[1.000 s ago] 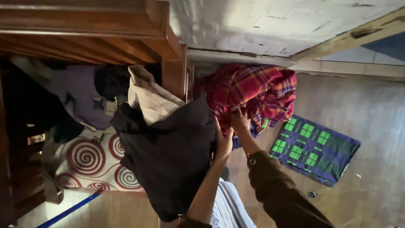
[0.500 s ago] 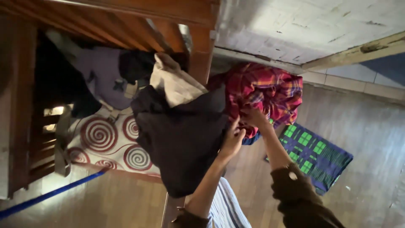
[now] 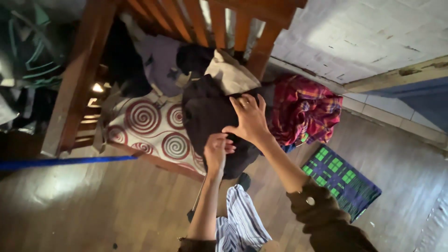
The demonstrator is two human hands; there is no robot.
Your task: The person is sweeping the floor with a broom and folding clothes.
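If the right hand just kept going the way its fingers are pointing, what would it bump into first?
Most likely the dark garment: the right hand is spread open right over it, fingers aimed up toward the beige cloth and wooden slats beyond. Depth is hard to judge.

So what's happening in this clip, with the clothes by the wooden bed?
A person has both hands on a dark garment draped over the bed edge. The right hand lies spread flat on it; the left hand pinches its lower part. A red plaid cloth is bunched beside it, and a green checked cloth lies on the floor.
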